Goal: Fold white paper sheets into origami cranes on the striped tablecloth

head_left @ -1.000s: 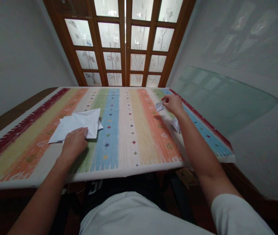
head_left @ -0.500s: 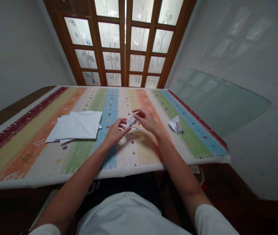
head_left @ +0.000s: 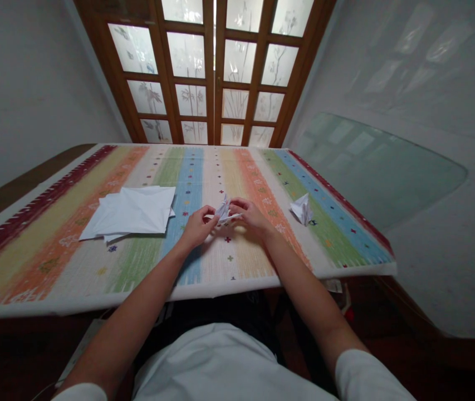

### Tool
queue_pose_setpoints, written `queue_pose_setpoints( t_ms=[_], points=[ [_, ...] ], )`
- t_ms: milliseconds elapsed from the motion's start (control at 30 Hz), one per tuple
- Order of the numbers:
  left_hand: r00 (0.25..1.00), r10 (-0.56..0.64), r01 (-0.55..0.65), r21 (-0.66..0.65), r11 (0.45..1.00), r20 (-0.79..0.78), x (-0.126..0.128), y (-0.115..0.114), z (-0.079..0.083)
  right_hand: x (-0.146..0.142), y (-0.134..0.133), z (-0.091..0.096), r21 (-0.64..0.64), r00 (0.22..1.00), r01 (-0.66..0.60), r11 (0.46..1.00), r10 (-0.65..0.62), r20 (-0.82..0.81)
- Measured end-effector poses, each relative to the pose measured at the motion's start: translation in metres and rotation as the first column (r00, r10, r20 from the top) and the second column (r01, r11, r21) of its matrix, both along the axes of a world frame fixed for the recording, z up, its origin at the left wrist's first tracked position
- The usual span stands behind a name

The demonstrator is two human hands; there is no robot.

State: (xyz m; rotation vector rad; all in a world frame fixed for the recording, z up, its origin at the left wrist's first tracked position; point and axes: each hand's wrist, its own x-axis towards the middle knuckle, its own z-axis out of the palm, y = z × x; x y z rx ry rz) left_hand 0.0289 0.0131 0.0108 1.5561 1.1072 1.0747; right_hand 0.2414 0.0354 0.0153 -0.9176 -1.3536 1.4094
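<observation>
Just above the table, between my two hands, is a small white origami crane [head_left: 223,211] with a pointed tip upward and thin folds spreading to both sides. My left hand [head_left: 199,225] pinches its left side between thumb and fingers. On the other side, the curled fingers of my right hand [head_left: 253,216] grip the right part of the paper; their tips are partly hidden behind it. A second folded paper crane [head_left: 302,209] stands on the cloth to the right, apart from both hands.
A stack of flat white paper sheets [head_left: 137,211] lies to the left on the striped tablecloth [head_left: 216,273]. Beyond the table stands a wooden door with glass panes [head_left: 214,83]. A pale glass panel [head_left: 379,167] is at the right wall.
My right hand has come down from above the crane to its right side, fingers now curled on it. The crane's folds are spread wider, and its tip points up.
</observation>
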Motion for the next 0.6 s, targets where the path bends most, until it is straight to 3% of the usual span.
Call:
queue_pose_setpoints(
  t_ms=[167,267,467,600],
  points=[
    [0.998,0.030,-0.029,0.013,0.999,-0.057,0.000,-0.002,0.001,-0.001,0.001,0.003,0.110,0.996,0.088,0.990,-0.091,0.024],
    [0.984,0.087,-0.070,0.112,0.991,-0.156,0.000,-0.004,0.002,0.001,0.001,0.005,0.230,0.981,0.150,0.962,-0.173,0.085],
    [0.929,0.183,-0.092,0.280,0.956,-0.321,0.001,-0.007,0.002,0.013,-0.002,0.013,0.479,0.916,0.288,0.829,-0.385,0.116],
    [0.917,0.177,-0.058,0.319,0.946,-0.357,0.003,-0.008,0.001,0.012,-0.005,0.014,0.534,0.887,0.173,0.827,-0.366,0.280]
  ],
)
